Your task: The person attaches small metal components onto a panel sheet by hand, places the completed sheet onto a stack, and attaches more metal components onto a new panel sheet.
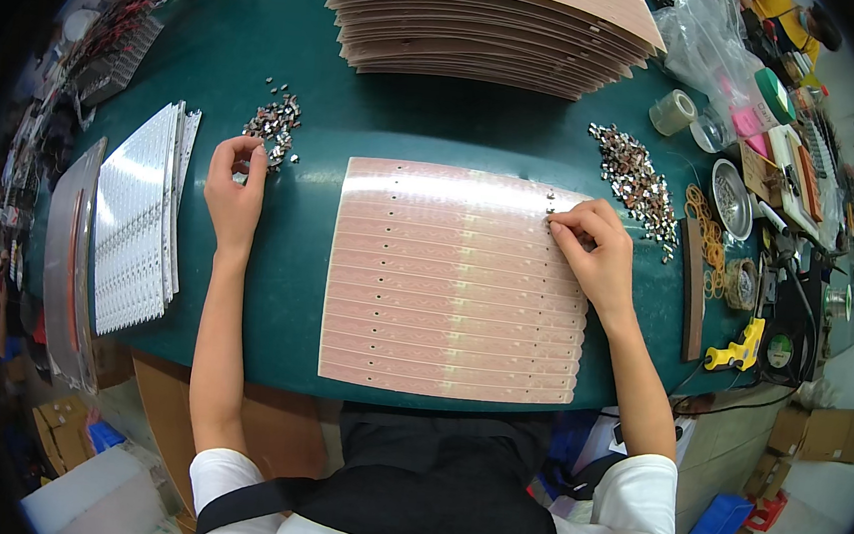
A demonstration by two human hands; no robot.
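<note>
Head view, items as we find them. One pink panel (425, 297), scored crosswise into narrow strips, lies flat at the centre of the frame on a green work surface (287, 326); we count two columns of small dark marks on it, one toward each side.

One right hand (598, 255), over the panel's upper right corner: thumb and forefinger drawn into a narrow pinch beside a small dark piece (549, 214); we cannot tell whether they grip it. One left hand (234, 192), left of the panel: fingers curled in toward the thumb at the lower edge of a loose pile of small metal pieces (280, 120); we cannot tell whether a piece is held.

A second pile of silvery and brownish metal pieces (634, 183) we place at the upper right. We enter also a tall stack of pink panels (485, 41) at the top centre, and white perforated sheets (134, 224), overlapping, at the left. Right side: a roll of clear tape (673, 113), a round metal dish (731, 199), tan rubber bands (707, 234), a dark brown bar (691, 288) and a yellow glue gun (737, 349).
</note>
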